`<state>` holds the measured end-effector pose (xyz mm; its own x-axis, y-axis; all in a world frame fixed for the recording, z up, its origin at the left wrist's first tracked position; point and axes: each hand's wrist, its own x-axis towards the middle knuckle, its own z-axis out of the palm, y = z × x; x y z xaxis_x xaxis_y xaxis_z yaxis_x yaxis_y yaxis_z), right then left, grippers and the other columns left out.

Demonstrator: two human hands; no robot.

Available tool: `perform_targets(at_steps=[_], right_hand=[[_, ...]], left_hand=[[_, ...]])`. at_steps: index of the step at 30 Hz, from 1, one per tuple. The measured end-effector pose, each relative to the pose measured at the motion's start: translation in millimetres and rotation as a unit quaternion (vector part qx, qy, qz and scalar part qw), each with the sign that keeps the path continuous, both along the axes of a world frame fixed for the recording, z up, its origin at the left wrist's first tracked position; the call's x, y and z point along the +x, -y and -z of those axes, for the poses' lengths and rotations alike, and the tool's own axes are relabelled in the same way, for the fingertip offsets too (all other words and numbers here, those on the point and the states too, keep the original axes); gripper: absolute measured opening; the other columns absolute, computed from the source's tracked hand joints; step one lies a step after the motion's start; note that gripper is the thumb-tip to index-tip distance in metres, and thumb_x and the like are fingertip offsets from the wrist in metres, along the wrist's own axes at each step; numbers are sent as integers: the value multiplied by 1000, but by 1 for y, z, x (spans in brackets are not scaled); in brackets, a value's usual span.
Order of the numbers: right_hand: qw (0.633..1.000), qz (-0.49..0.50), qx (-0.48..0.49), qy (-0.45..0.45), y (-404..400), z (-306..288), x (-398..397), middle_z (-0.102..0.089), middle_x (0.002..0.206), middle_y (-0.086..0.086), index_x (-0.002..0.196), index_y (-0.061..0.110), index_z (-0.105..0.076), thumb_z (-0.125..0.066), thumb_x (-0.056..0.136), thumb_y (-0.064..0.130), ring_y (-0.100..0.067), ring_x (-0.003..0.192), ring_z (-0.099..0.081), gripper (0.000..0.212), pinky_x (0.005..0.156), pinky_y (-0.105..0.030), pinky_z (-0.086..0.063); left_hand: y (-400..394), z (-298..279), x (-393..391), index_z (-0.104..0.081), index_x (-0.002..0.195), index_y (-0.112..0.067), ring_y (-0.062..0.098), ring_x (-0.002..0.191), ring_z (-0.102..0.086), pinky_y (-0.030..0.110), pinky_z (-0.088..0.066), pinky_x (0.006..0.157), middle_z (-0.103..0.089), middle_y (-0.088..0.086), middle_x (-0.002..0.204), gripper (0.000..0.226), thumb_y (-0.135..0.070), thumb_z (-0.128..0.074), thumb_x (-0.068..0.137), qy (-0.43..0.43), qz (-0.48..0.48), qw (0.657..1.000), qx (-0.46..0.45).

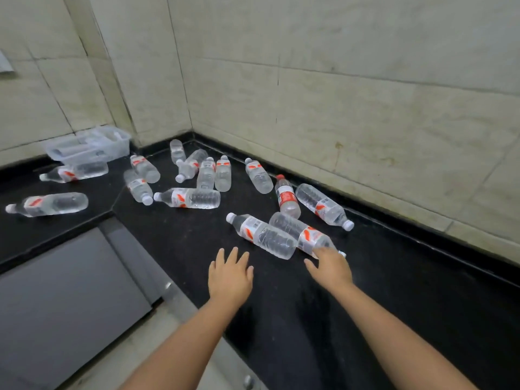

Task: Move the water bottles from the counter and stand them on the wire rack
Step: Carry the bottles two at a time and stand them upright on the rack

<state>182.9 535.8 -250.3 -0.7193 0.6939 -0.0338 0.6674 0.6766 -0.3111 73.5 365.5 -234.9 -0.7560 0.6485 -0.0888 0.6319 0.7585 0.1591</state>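
Both arms out over the black counter (394,291), bottles all lying on their sides, none yet lifted. Right hand (332,267) spread, fingertips resting on the cap end of the nearest bottle (298,230), not closed round it. Left hand (229,273) open, fingers straight and fanned, holding nothing, just short of the second bottle (263,235), which lies touching the first. Step in hand looks like the first pick: better to wrap each hand round the ribbed mid-body than the tapered neck (thin plastic, water sloshes, caps slip), lifting one clear of its neighbour so neither rolls. Red-capped bottle (287,197) close behind; a nudge would likely send it rolling. Counter's front edge runs diagonally at left, a dark panel (70,291) below it. Walls shut in the far corner; open counter lies near the hands and to the right. Clear tub (90,146) at far left. Wire rack not in view
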Motion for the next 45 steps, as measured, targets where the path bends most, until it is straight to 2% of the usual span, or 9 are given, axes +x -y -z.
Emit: perform_targets(at_steps=[8, 17, 22, 27, 31, 33, 39, 42, 45], right_hand=[[997, 17, -53, 54, -69, 26, -94, -33, 148, -10, 141, 17, -29, -41, 93, 40, -27, 138, -27, 54, 114, -45, -22], [995, 87, 5, 57, -72, 50, -113, -46, 137, -4, 138, 18, -33, -34, 92, 51, -24, 126, -42, 57, 106, -43, -26], [984, 176, 8, 26, -73, 55, -126, -55, 125, -9, 119, 11, -54, -27, 96, 40, -27, 118, -47, 46, 103, -43, -26], [984, 175, 18, -5, -72, 54, -122, -64, 106, -8, 99, 10, -64, -4, 78, 45, -27, 101, -56, 73, 94, -40, -33], [995, 91, 26, 6, -73, 42, -114, -65, 63, -6, 59, 10, -65, -27, 79, 35, -24, 62, -63, 50, 67, -34, -50], [998, 5, -30, 55, -76, 37, -110, -66, 70, -9, 66, 7, -66, -19, 78, 44, -25, 70, -62, 61, 70, -35, -46], [946, -221, -64, 226, -63, 31, -117, -70, 98, -15, 88, 2, -67, -37, 94, 39, -30, 97, -58, 48, 93, -39, -38], [967, -141, -47, 208, -55, 30, -110, -66, 111, -12, 96, 4, -67, -43, 89, 42, -27, 116, -48, 45, 111, -44, -17], [982, 71, -34, 173, -37, 32, -104, -27, 150, -14, 131, 12, -44, -51, 86, 43, -29, 142, -13, 55, 113, -57, 0]], left_hand=[[-82, 29, -81, -28, 143, -24, 25, 144, -13, 37, -21, 115, -22, -1, 155, 46, -35, -28, 99, 29, 75, 997, 9], [-137, 68, -118, -49, 132, -15, 19, 140, -29, 50, -6, 116, -47, 0, 142, 75, -52, -9, 80, 71, 156, 981, 85], [-144, 78, -121, -71, 86, -8, 29, 107, -63, 61, -27, 102, -73, 6, 94, 54, -43, -31, 77, 70, 160, 974, 142], [-139, 79, -153, -69, 76, -14, 15, 98, -59, 42, -17, 106, -70, -1, 83, 46, -44, -34, 71, 102, 267, 943, 168], [-130, 86, -180, -69, 65, -13, 6, 102, -45, 40, -12, 102, -72, 1, 77, 42, -43, -41, 68, 162, 314, 911, 213], [-132, 82, -186, -73, 65, -13, 4, 107, -43, 33, -8, 105, -73, 0, 82, 51, -50, -37, 64, 193, 309, 911, 194], [-134, 68, -179, -75, 74, -13, 18, 97, -66, 47, -21, 108, -74, 2, 84, 52, -48, -37, 66, 149, 340, 920, 124], [-132, 57, -167, -47, 134, -16, 22, 136, -37, 49, -13, 114, -49, 6, 140, 56, -35, -52, 81, 111, 311, 941, 72], [-129, 52, -157, -7, 148, -11, 28, 146, 2, 50, -7, 116, -1, 11, 158, 78, -36, -52, 89, 112, 191, 975, -18]])
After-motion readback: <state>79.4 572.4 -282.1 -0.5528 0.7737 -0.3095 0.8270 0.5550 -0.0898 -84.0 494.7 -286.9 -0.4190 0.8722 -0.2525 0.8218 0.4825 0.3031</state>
